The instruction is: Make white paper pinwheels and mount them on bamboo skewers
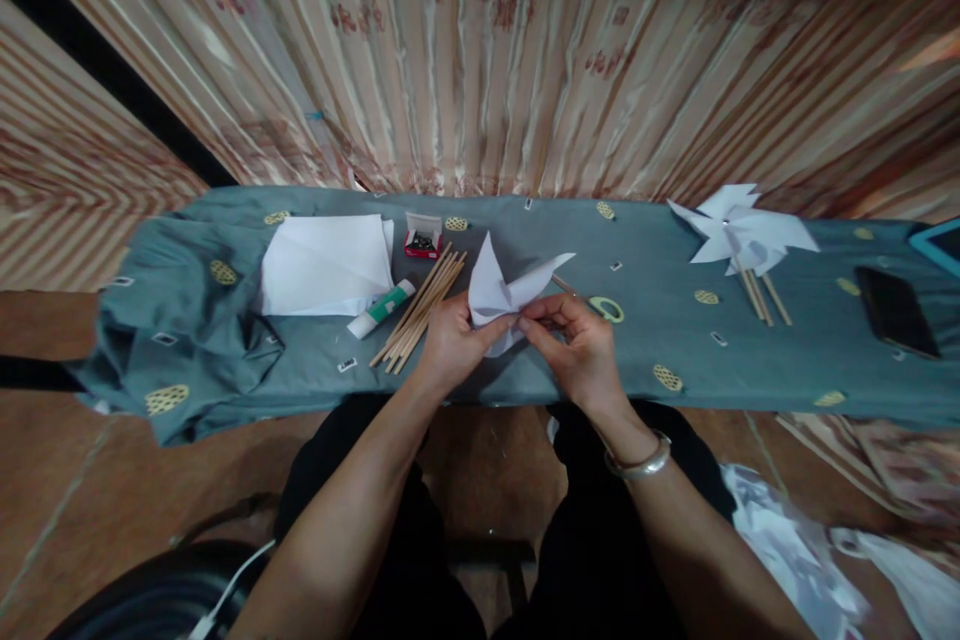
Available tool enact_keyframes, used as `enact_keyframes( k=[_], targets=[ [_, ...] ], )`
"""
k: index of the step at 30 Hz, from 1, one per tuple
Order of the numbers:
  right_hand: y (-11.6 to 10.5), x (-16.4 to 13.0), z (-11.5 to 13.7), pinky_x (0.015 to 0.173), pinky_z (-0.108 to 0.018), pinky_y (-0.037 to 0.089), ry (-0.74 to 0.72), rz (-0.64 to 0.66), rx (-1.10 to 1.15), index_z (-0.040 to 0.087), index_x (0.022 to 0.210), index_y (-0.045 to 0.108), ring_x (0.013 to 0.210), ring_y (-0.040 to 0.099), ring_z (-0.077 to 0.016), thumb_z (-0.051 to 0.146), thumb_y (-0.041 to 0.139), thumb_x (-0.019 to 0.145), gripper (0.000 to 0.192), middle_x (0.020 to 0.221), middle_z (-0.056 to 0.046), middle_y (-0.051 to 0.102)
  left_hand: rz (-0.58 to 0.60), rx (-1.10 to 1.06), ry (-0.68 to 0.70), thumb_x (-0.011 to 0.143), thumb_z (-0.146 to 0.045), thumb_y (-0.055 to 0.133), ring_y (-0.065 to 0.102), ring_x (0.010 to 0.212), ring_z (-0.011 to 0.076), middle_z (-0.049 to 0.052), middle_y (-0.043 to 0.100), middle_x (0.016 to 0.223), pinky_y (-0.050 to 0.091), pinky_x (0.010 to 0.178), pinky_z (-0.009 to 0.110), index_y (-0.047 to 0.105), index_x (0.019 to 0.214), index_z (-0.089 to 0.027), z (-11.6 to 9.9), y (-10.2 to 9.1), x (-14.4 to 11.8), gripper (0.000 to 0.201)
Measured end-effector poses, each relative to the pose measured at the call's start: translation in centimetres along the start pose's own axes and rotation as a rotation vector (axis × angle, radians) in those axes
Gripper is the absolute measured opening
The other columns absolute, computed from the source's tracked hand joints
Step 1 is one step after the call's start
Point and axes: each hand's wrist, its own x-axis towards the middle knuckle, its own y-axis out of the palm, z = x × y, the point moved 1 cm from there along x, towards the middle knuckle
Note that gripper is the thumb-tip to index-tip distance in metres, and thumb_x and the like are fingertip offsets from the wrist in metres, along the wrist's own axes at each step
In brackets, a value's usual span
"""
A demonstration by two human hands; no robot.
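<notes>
Between my two hands is a white paper pinwheel (495,292), its blades folded and pointing up and to the right. My left hand (456,345) grips its left side, thumb pressed near the centre. The thumb and fingers of my right hand (574,345) pinch the paper close to the middle; whether they also hold a small pin is too small to tell. Scissors with a pale green handle (607,309) lie partly hidden just beyond my right hand. Left of my left hand lies a bundle of wooden sticks (424,308).
A stack of white paper (326,265), a glue stick (381,309) and a red box of small pins (423,238) lie to the left. Finished paper pinwheels on sticks (742,228) and a dark phone (896,310) lie to the right. A pleated curtain (480,60) hangs behind the cloth-covered table (645,270).
</notes>
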Motion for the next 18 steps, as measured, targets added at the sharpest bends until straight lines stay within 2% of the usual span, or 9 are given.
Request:
enact_keyframes(
  k=[5, 10, 18],
  targets=[
    [0.18, -0.08, 0.22, 0.068, -0.029, 0.052, -0.044, -0.036, -0.011, 0.020, 0.079, 0.063, 0.068, 0.063, -0.0142, 0.025, 0.066, 0.077, 0.006, 0.075, -0.001, 0.069, 0.013, -0.041, -0.007, 0.066, -0.028, 0.075, 0.068, 0.072, 0.0202, 0.005, 0.075, 0.079, 0.053, 0.069, 0.028, 0.075, 0.081, -0.013, 0.39, -0.01, 0.05, 0.022],
    [0.05, -0.36, 0.43, 0.069, -0.030, 0.052, -0.092, -0.048, -0.122, 0.021, 0.081, 0.063, 0.068, 0.064, -0.0149, 0.024, 0.065, 0.079, 0.004, 0.075, 0.000, 0.070, 0.019, -0.066, -0.011, 0.065, -0.029, 0.075, 0.068, 0.072, 0.0196, 0.005, 0.076, 0.080, 0.054, 0.068, 0.027, 0.075, 0.084, -0.013, 0.95, -0.05, -0.03, 0.025],
    [0.06, -0.57, 0.72, 0.069, -0.028, 0.052, -0.148, -0.048, -0.230, 0.021, 0.083, 0.063, 0.069, 0.063, -0.0143, 0.023, 0.063, 0.081, 0.002, 0.076, 0.000, 0.069, 0.020, -0.059, -0.017, 0.066, -0.030, 0.075, 0.069, 0.076, 0.0204, 0.005, 0.076, 0.083, 0.055, 0.071, 0.028, 0.075, 0.084, -0.013, 0.56, -0.05, -0.08, 0.025]
  ],
)
